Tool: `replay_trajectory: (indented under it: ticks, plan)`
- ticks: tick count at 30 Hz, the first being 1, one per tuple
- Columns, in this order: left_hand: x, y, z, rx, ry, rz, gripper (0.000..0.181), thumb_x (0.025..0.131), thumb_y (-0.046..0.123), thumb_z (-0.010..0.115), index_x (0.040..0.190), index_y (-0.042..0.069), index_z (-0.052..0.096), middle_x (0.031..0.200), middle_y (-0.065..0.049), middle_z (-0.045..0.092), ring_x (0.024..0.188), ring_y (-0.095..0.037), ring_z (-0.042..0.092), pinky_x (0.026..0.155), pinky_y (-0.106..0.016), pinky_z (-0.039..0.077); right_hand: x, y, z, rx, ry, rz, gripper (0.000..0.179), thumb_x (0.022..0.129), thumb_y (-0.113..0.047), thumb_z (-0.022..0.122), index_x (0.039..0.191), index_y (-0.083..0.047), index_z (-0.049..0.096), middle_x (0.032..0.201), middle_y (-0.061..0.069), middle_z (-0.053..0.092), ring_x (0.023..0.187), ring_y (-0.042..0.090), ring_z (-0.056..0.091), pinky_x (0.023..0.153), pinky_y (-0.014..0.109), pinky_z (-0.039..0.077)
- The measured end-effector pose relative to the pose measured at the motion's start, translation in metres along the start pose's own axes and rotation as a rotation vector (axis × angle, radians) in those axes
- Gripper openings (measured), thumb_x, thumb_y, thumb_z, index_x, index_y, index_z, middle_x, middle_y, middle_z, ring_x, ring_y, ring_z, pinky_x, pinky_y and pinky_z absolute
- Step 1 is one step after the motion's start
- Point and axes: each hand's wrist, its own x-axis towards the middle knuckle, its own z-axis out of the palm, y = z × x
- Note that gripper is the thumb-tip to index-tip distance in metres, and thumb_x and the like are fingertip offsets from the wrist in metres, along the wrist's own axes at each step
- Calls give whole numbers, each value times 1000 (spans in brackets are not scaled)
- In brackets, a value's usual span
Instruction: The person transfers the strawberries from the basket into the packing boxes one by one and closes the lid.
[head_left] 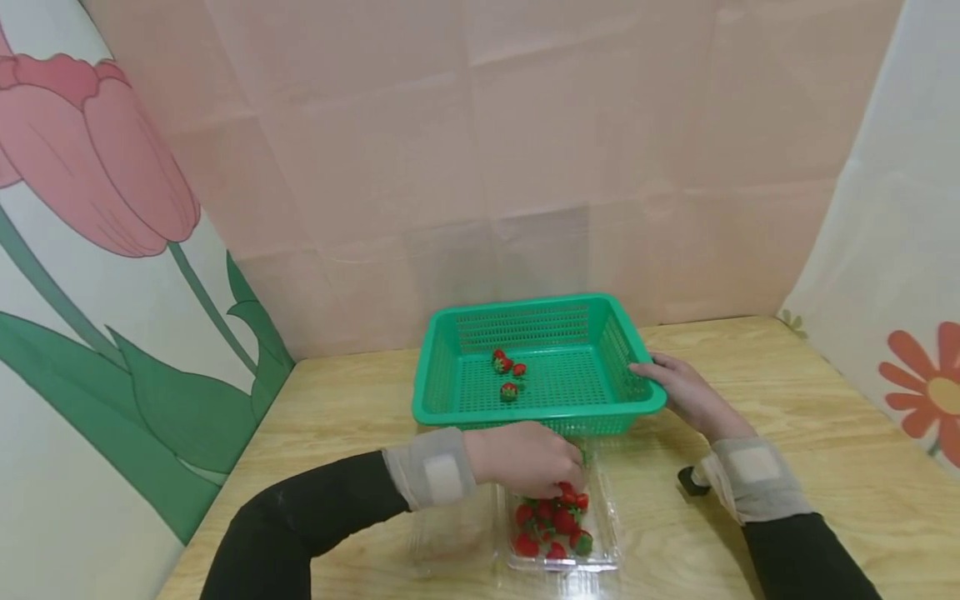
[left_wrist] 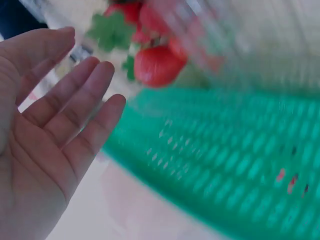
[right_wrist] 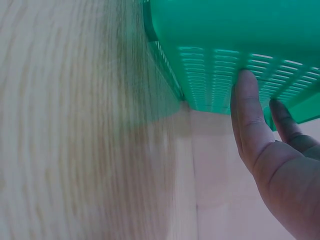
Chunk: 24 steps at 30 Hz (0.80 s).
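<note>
My left hand (head_left: 528,458) reaches over a clear plastic box (head_left: 611,542) that holds several red strawberries (head_left: 564,522) with green leaves. In the left wrist view its fingers are spread and loosely bent, with nothing between them; a strawberry (left_wrist: 159,66) shows just beyond the fingertips. A green plastic basket (head_left: 517,304) with slotted walls stands behind the box, and several strawberries (head_left: 508,392) lie on its floor. At the basket's right side, my right hand (head_left: 690,392) grips the rim, thumb over the edge. Its fingers (right_wrist: 248,100) press against the slotted outer wall.
Both things stand on a light wooden table (head_left: 352,392). A clear lid-like sheet (head_left: 453,537) lies left of the box. A small black object (head_left: 693,481) is by the right wrist. A pink-covered wall (head_left: 450,167) rises behind the basket.
</note>
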Motion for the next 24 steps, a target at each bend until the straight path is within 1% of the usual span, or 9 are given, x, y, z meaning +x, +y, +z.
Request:
replay_trajectory:
  ticks: [2,4,7,11,14,17,19,21,24]
  plan:
    - [-3,-6,-8,-28,11,-15,14,92,14,65,103,21,72,99,10,63,83,-2,58,70,-14,45,0,0,0,-2,-2,-6,79,101,-42,51,151,8,15,134,28,48,107,19,61,85,26,50]
    - [-8,-14,-16,-62,30,-35,16,93,14,65,107,19,72,100,9,64,83,-2,58,71,-14,45,-1,-1,0,-1,-3,-9,77,101,-41,51,150,9,17,133,27,50,108,19,61,86,26,50]
    - [-15,-28,-28,-125,61,-72,18,94,15,66,110,19,72,107,10,65,92,-2,60,75,-14,46,-2,-2,1,-4,-11,-12,79,101,-41,51,150,10,15,134,27,49,109,20,60,87,27,49]
    - [-23,-53,-42,-223,114,-140,21,94,16,67,114,18,72,115,9,66,103,-5,60,84,-16,45,-4,-2,2,-7,-10,-2,81,101,-41,51,151,9,11,138,29,44,112,19,58,87,26,48]
    - [-27,-75,-48,-292,153,-206,22,93,16,68,115,16,72,116,8,66,100,-6,60,84,-17,44,-4,-2,2,-4,-4,1,81,101,-41,51,151,9,11,140,30,41,113,20,57,88,26,48]
    - [-30,-99,-48,-366,176,-277,24,93,16,67,118,16,70,117,7,65,96,-5,60,83,-18,45,-5,-1,1,-7,-5,2,82,101,-42,50,151,9,10,142,30,39,114,19,56,89,25,47]
    - [-31,-114,-46,-421,191,-332,25,94,15,66,119,15,69,118,5,65,95,-5,60,82,-19,46,-4,0,0,-4,-1,4,81,101,-41,51,151,9,11,141,30,41,113,19,57,89,26,47]
    - [-30,-127,-41,-479,205,-378,27,94,15,66,121,14,68,119,3,65,96,-6,61,82,-20,47,-5,1,-1,2,1,4,80,101,-40,51,150,10,13,138,28,45,111,19,59,88,26,48]
    - [-27,-143,-30,-515,214,-436,26,94,15,66,120,14,68,119,2,65,98,-9,62,83,-22,48,-5,0,0,6,6,3,78,101,-39,51,150,11,15,135,29,48,110,22,60,89,29,48]
